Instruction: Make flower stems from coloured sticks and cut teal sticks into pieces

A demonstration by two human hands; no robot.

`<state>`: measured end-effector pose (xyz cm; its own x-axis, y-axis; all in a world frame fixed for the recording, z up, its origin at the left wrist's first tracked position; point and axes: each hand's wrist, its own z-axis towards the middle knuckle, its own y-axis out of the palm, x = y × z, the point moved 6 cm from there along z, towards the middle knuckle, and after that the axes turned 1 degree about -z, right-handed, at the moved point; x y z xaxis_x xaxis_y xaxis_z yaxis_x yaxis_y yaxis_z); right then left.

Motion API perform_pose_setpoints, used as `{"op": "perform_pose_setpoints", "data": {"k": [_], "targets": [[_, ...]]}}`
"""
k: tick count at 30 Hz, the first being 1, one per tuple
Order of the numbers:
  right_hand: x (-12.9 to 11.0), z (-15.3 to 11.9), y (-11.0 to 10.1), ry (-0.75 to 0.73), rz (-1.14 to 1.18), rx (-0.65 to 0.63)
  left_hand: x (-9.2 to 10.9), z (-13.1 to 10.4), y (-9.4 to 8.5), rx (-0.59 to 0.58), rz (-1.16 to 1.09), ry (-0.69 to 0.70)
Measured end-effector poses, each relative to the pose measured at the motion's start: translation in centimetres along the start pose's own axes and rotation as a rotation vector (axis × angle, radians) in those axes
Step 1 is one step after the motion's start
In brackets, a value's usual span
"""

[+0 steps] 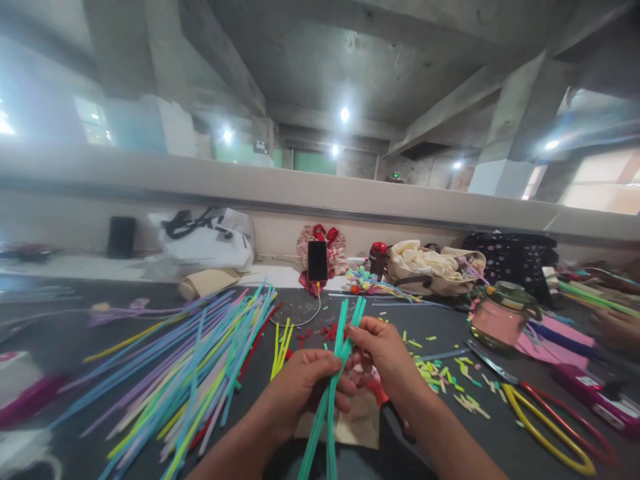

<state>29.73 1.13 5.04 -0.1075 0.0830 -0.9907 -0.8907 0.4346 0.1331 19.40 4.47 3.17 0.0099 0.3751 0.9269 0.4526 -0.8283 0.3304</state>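
Several long green strips are held up over the dark table, split into two bunches that cross near my fingers. My left hand is closed around them at the crossing, thumb on top. Higher up, my right hand pinches the right bunch between thumb and fingers. Beneath my hands lies a brown sheet, with a red object partly hidden by my right hand. A few yellow strips stand out just beyond my left hand.
A pile of coloured strips spreads at the left. Cut pieces, large scissors and a jar are at the right. A phone stands at the back. Another person's hand shows at the far right.
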Motion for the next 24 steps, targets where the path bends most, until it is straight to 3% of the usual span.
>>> {"op": "perform_pose_setpoints", "data": {"k": [9,17,24], "targets": [[1.3,0.3,-0.1,0.109,0.056,-0.001,0.3,-0.1,0.0,0.084,0.056,0.006],[1.3,0.6,0.3,0.060,0.004,-0.042,0.5,-0.1,-0.2,0.054,0.169,0.006],[1.8,0.9,0.4,0.071,0.089,-0.029,0.7,-0.4,-0.6,0.095,0.107,0.019]]}}
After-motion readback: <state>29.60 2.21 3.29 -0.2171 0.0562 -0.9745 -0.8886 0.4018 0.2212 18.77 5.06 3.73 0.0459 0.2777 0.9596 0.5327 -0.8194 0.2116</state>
